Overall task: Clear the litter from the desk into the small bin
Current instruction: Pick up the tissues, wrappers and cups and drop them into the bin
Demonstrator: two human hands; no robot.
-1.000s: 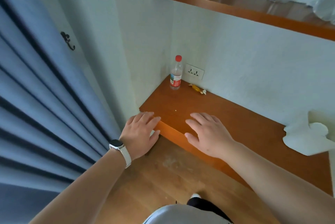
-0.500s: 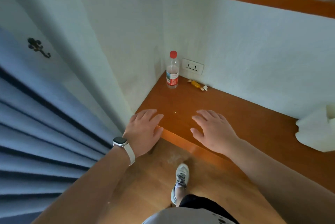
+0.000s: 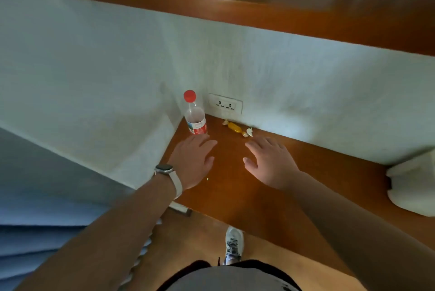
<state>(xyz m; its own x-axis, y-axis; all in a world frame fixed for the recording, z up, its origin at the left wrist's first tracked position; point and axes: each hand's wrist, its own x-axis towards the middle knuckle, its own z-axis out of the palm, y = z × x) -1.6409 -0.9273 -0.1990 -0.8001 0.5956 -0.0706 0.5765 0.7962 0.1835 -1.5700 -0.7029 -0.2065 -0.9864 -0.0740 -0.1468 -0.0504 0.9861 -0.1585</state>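
A white crumpled thing (image 3: 412, 187) at the right edge is cut off and hard to identify, and the shelf (image 3: 259, 8) above is blurred. The left hand (image 3: 193, 161) and right hand (image 3: 268, 161) lie flat over the surface (image 3: 270, 201), fingers straight, holding nothing. A bottle (image 3: 195, 116) stands in the corner at the left fingertips. A yellow sweet wrapper (image 3: 235, 128) lies below the socket (image 3: 225, 103), near the right hand.

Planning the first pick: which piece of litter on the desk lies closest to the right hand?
The orange candy wrapper below the wall socket, just ahead of the right hand; the bottle stands by the left hand.
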